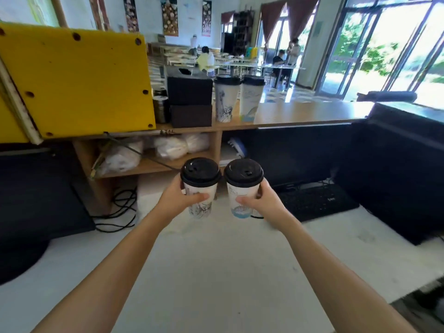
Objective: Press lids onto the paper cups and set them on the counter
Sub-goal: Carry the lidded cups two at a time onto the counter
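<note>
I hold two white printed paper cups side by side in the air over the white worktop, each capped with a black lid. My left hand [179, 199] grips the left cup [200, 205], whose lid [200, 171] sits flat on its rim. My right hand [263, 200] grips the right cup [241, 203] under its lid [243, 173]. Two more lidded cups, one on the left [224, 102] and one on the right [249, 102], stand upright and close together on the raised wooden counter [300, 114] beyond.
On the counter, left of the standing cups, are black boxes [189, 99], a metal can [161, 109] and a yellow board [74, 80]. Below it, shelves hold white bags [170, 146]. A keyboard [317, 200] and dark monitors flank the white worktop [216, 260]. People sit at tables far behind.
</note>
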Motion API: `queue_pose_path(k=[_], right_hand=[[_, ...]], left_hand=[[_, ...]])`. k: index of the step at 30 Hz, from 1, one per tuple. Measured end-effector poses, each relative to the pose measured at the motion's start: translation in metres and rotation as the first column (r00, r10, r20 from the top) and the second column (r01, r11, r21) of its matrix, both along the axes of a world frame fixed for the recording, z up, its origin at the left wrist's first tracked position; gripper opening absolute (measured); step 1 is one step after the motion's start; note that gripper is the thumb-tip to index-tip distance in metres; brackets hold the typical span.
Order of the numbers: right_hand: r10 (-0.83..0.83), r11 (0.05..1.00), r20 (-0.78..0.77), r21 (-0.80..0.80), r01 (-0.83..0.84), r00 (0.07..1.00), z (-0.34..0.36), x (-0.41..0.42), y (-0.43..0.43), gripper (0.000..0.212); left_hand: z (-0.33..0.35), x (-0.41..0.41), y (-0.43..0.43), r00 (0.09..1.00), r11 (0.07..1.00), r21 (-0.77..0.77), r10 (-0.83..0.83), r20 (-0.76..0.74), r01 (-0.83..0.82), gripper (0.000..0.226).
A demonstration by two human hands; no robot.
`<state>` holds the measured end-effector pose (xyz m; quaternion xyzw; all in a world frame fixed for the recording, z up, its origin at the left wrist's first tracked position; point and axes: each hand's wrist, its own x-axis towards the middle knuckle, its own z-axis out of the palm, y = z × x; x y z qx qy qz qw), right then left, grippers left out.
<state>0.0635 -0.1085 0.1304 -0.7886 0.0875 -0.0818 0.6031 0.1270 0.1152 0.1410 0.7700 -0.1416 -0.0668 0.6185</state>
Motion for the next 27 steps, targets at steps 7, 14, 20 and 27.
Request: queue_pose_path(k=[7, 14, 20, 27], right_hand=[[-0.06, 0.998, 0.111, 0.017, 0.058, 0.992, 0.056, -0.013, -0.049, 0.061], [-0.071, 0.995, 0.135, 0.085, 0.06, 0.988, 0.067, -0.003, -0.106, 0.064], [-0.07, 0.996, 0.142, 0.069, 0.061, 0.987, 0.083, 0.016, -0.163, 0.059], [-0.04, 0.998, 0.176, 0.048, 0.032, 0.984, 0.122, 0.067, -0.24, 0.061]], left_hand=[[0.051, 0.012, -0.062, 0.997, 0.986, -0.143, -0.08, 0.014, 0.081, 0.074], [0.069, 0.021, -0.124, 0.995, 0.984, -0.145, -0.101, 0.014, 0.102, 0.075], [0.09, 0.039, -0.177, 0.993, 0.983, -0.138, -0.111, 0.049, 0.117, 0.07], [0.133, 0.082, -0.252, 0.997, 0.979, -0.189, -0.061, 0.051, 0.07, 0.057]])
